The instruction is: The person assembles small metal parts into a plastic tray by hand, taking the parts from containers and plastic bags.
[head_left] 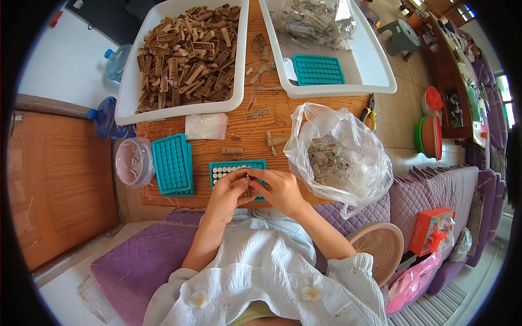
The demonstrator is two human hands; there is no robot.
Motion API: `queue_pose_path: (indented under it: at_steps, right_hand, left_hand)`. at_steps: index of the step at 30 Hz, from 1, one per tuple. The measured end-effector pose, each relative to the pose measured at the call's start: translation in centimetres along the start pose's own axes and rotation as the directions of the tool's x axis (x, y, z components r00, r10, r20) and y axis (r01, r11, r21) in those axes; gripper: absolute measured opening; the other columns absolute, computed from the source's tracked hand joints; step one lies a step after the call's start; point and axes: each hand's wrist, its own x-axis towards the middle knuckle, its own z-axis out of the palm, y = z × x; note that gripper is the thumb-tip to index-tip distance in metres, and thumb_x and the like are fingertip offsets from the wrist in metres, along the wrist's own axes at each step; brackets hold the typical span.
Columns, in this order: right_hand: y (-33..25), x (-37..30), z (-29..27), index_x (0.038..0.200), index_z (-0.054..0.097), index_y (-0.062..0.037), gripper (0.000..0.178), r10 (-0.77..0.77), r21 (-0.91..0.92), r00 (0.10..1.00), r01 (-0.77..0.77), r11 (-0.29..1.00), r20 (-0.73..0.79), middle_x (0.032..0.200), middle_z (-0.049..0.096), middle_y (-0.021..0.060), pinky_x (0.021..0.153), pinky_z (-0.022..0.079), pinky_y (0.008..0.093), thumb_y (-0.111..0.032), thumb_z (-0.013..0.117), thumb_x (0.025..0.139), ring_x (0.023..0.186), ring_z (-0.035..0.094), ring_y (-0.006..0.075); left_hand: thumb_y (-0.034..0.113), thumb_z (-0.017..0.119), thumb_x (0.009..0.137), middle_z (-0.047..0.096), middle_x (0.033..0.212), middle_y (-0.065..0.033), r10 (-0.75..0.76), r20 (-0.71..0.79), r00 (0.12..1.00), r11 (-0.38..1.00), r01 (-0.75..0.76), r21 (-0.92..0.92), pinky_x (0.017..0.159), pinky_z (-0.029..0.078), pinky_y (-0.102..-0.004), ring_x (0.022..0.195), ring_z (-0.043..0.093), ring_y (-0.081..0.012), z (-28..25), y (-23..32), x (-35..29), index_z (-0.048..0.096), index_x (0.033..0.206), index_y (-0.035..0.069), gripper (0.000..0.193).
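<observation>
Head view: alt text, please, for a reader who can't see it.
A person's left hand and right hand hold a small dark item over a teal tray of white round pieces. The wooden table also bears a white bin of brown pieces, stacked teal trays and a clear plastic bag.

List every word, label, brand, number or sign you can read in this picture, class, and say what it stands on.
None can be read.
Orange-red rectangular box: any print is too small and blurred.
Clear plastic bag with a pink edge: nothing legible.
Small dark piece at the fingers: too small to tell whether it is marked.
</observation>
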Motion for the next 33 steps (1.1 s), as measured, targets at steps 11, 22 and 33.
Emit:
queue_pose_path:
  at_steps: [11, 22, 33]
  right_hand:
    - [-0.1, -1.9, 0.3, 0.091, 0.058, -0.0042, 0.027, 0.171, 0.191, 0.985, -0.169, 0.967, 0.003, 0.073, 0.059, 0.0088, 0.055, 0.047, 0.0257, -0.004, 0.063, 0.064, 0.061, 0.057, 0.0177]
    - [0.7, -2.1, 0.9, 0.083, 0.052, -0.0015, 0.022, 0.29, 0.366, 0.956, -0.284, 0.886, 0.039, 0.066, 0.055, 0.0057, 0.053, 0.045, 0.0236, -0.003, 0.062, 0.063, 0.058, 0.054, 0.0126]
    - [1.4, -0.5, 0.5, 0.093, 0.053, -0.0031, 0.021, 0.069, -0.143, 0.997, -0.064, 0.988, 0.027, 0.076, 0.056, 0.013, 0.057, 0.047, 0.0332, 0.0, 0.053, 0.072, 0.063, 0.056, 0.0292]
  left_hand:
    - [0.011, 0.046, 0.085, 0.054, 0.095, -0.0048, -0.14, 0.099, 0.985, 0.989, 0.136, 0.05, 0.067, 0.051, -0.027, 0.081, 0.055, -0.012, -0.8, -0.8, -0.9, 0.048, 0.108, 0.002, 0.025]
    - [0.012, 0.047, 0.085, 0.056, 0.094, -0.0073, -0.135, 0.125, 0.983, 0.99, 0.127, 0.064, 0.067, 0.051, -0.0264, 0.079, 0.059, -0.0159, -1.5, -1.2, -1.6, 0.046, 0.11, 0.002, 0.027]
    - [0.008, 0.052, 0.081, 0.052, 0.106, -0.0119, 0.055, 0.178, 0.983, 0.984, -0.023, -0.175, 0.073, 0.051, -0.0314, 0.088, 0.057, -0.0222, -3.5, -0.9, -2.9, 0.043, 0.113, 0.002, 0.033]
